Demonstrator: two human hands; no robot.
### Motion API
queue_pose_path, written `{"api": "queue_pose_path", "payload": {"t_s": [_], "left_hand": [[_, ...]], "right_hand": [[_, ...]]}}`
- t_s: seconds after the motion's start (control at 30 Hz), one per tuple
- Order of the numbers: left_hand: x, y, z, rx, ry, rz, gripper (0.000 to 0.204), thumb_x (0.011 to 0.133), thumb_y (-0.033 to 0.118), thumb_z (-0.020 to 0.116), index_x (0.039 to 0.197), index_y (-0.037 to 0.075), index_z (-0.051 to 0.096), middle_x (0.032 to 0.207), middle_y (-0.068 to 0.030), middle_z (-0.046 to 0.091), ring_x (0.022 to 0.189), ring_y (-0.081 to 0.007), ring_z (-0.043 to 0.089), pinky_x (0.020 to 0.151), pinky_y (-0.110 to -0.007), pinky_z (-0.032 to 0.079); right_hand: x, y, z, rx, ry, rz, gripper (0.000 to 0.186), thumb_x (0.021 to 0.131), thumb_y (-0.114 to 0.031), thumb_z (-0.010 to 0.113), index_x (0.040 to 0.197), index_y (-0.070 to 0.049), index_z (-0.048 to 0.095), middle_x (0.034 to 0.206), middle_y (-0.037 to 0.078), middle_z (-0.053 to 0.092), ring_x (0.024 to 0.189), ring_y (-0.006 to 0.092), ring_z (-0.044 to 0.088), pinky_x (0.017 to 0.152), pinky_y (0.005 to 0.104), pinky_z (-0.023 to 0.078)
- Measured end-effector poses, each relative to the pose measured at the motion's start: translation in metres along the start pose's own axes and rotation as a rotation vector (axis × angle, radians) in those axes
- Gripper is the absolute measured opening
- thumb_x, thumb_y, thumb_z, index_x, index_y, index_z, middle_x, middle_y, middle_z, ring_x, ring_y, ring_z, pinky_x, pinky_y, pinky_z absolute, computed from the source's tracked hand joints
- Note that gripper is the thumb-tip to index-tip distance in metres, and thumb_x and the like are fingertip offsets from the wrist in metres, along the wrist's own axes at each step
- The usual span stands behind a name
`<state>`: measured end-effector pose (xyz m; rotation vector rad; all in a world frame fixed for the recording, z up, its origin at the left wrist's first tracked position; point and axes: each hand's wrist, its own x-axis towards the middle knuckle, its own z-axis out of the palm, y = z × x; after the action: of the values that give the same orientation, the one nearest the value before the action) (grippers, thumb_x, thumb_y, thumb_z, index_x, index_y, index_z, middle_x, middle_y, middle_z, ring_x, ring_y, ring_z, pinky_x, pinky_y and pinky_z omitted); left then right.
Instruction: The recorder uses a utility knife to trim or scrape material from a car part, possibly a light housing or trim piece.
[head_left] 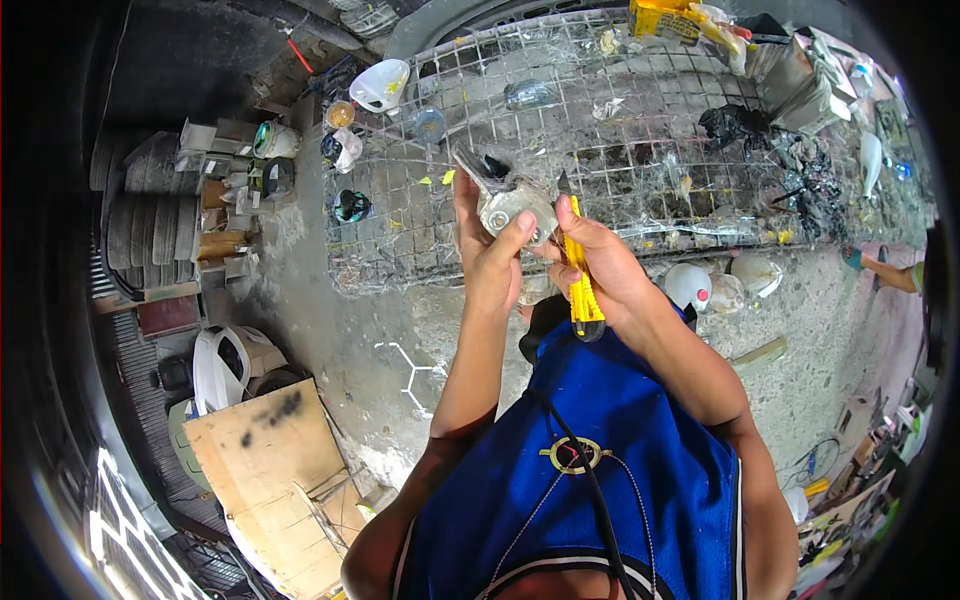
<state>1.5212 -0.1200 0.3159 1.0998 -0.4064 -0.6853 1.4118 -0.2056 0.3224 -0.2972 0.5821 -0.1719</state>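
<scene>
My left hand [492, 262] grips a small grey metal part [512, 208] with a round hole and a dark strip sticking up from it, thumb pressed on its front. My right hand [603, 270] is closed around a yellow utility knife [578, 272], blade end pointing up next to the metal part. Both hands are raised in front of my chest, almost touching. My forearms rise from a blue sleeveless shirt [600, 480] at the bottom.
A wire mesh rack [620, 130] covered in clear plastic and scraps lies on the concrete floor ahead. Stacked tyres [150, 230], small boxes and cans stand at left. A wooden board [270, 460] lies lower left. White helmets or bowls [690, 285] sit near the rack.
</scene>
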Motion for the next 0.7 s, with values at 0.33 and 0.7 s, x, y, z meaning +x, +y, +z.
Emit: {"api": "queue_pose_path", "payload": {"t_s": [0.33, 0.7], "left_hand": [[0.016, 0.026, -0.003, -0.01, 0.113, 0.019, 0.075, 0.074, 0.003, 0.067, 0.142, -0.002, 0.035, 0.125, -0.0132, 0.054, 0.113, -0.0209, 0.055, 0.098, -0.034, 0.043], [-0.004, 0.052, -0.011, -0.346, -0.051, -0.107, 0.052, 0.083, 0.023, 0.059, 0.126, -0.005, 0.051, 0.117, -0.0173, 0.061, 0.11, -0.0293, 0.059, 0.101, -0.044, 0.041]], "right_hand": [[-0.004, -0.014, -0.035, -0.344, 0.197, -0.102, 0.039, 0.096, -0.025, 0.047, 0.13, -0.005, 0.046, 0.105, 0.007, 0.066, 0.076, 0.0143, 0.065, 0.055, 0.0233, 0.041], [-0.049, -0.019, 0.023, -1.678, -0.063, -1.042, 0.038, 0.094, -0.028, 0.055, 0.125, -0.005, 0.052, 0.086, 0.014, 0.054, 0.069, 0.032, 0.058, 0.059, 0.0411, 0.049]]}}
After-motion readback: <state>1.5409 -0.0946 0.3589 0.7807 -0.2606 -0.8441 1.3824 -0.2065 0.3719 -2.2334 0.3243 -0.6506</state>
